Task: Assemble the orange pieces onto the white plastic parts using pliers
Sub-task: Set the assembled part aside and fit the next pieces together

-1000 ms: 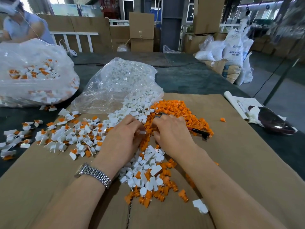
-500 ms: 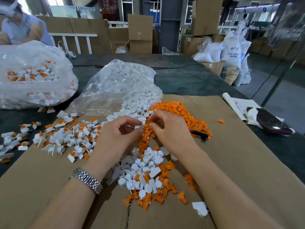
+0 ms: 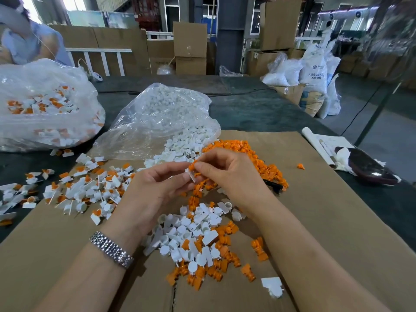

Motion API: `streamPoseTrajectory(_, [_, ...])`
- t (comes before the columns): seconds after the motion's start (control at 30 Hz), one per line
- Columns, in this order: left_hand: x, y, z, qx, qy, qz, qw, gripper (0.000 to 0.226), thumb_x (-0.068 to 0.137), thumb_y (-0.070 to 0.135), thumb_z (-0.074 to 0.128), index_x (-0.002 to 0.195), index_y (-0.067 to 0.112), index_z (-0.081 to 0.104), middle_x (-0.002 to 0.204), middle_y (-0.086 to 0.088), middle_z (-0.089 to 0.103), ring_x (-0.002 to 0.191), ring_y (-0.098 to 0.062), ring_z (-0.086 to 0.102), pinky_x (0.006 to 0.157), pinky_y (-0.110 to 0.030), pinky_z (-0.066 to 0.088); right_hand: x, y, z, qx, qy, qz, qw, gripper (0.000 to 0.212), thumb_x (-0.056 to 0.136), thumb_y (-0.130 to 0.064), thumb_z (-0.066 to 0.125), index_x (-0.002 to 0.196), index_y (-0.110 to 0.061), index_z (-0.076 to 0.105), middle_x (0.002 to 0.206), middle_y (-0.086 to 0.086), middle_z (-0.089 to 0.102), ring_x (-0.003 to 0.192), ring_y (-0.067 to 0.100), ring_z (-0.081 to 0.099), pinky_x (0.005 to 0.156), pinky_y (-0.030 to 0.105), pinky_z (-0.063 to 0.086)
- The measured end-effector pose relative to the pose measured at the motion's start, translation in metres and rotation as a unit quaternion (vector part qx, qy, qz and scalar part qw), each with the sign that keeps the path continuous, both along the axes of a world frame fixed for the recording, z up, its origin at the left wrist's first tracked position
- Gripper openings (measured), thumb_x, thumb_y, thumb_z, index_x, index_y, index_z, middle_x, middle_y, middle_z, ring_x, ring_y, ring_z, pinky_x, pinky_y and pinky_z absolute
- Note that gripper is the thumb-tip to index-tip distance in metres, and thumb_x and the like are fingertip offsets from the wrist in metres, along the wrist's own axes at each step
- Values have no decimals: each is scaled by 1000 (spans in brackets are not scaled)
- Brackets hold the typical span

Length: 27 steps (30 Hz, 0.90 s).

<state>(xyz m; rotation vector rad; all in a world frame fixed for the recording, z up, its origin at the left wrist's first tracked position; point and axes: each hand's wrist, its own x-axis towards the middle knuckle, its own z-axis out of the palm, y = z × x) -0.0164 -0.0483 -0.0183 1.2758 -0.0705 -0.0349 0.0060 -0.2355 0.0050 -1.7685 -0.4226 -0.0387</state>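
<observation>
**Orange into white, by fingertip**

Both hands are raised just above the cardboard sheet, meeting over the heap. The left hand pinches a small white plastic part between thumb and forefinger, its flat tab pointing down. The right hand pinches an orange piece at its fingertips and has it touching the top of the white part — the seating step, I'd judge.

These bits look feather-light and stiff, smooth moulded plastic, so likely to skid or pop away if squeezed off-centre. The white part is best held by its flat tab, leaving the socket end free; the orange one by its sides.

The pliers lie on the cardboard by the orange pile, mostly hidden behind the right hand, untouched. Loose white and orange pieces sit near the wrists, and what look like finished pairs are scattered to the left. A clear bag of white parts lies open behind.
</observation>
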Motion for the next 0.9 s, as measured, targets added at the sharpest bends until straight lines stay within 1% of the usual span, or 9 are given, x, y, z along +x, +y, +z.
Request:
streamPoseTrajectory(0.1, [0,0,2,-41,10,-1,999,27,76,3,74,102,4,80,107,-23,76,99,-33,76,76,-25,61,0,-1,1,-28,-30,-1,999,6,95,-20,71,98,-16,74,90,-4,73,85,5,68,79,18,55])
streamPoseTrajectory(0.23, [0,-1,2,-61,9,6,998,24,75,4,74,97,8,82,105,-21,77,95,-30,77,73,-23,61,-1,-3,2,-60,-47,3,997,3,95,-21,71,97,-20,73,88,-5,71,82,9,65,76,22,55])
streamPoseTrajectory(0.3, [0,-1,2,-52,3,12,999,24,74,5,76,97,9,82,105,-20,77,95,-30,76,77,-25,61,-1,-2,2,-82,-62,-2,995,4,94,-21,71,97,-21,73,87,-9,70,77,2,62,71,18,51])
streamPoseTrajectory(0.4, [-4,-1,3,32,-17,33,999,30,70,15,83,100,18,83,106,-13,79,100,-29,76,85,-36,61,-2,3,-1,-133,-88,-35,987,4,95,-24,71,97,-21,71,86,-10,68,76,4,61,67,15,48])
streamPoseTrajectory(0.47, [-7,-2,4,115,-48,60,990,26,75,21,85,100,25,82,102,-5,80,97,-21,77,77,-30,62,-3,6,-3,-141,-81,-48,986,5,95,-26,70,95,-22,70,81,-11,65,70,2,58,62,15,46])
streamPoseTrajectory(0.53, [-9,-2,4,137,-70,72,986,23,79,21,84,100,28,82,100,-1,80,94,-17,78,73,-22,61,-3,4,-2,-120,-57,-38,990,7,95,-27,70,95,-20,71,78,-10,65,67,-2,57,61,14,45])
streamPoseTrajectory(0.7, [-4,-2,7,-35,-19,15,999,26,75,7,76,100,11,82,104,-17,78,94,-26,77,79,-25,61,-3,-10,10,-72,-38,40,996,23,90,-23,76,113,-23,71,99,-5,72,90,12,67,81,26,56])
streamPoseTrajectory(0.83, [-3,-1,5,-68,-6,-6,998,28,74,4,76,102,6,81,103,-20,77,89,-25,77,75,-25,61,-5,-8,12,-78,-103,53,990,24,92,-14,74,114,-23,73,100,-6,71,92,14,69,84,40,57])
streamPoseTrajectory(0.9, [-3,-1,5,-68,-9,-9,998,29,75,4,76,103,4,80,103,-21,77,89,-26,77,75,-25,61,-4,-7,10,-82,-125,38,988,21,92,-13,74,111,-20,75,98,-5,72,92,14,70,84,40,58])
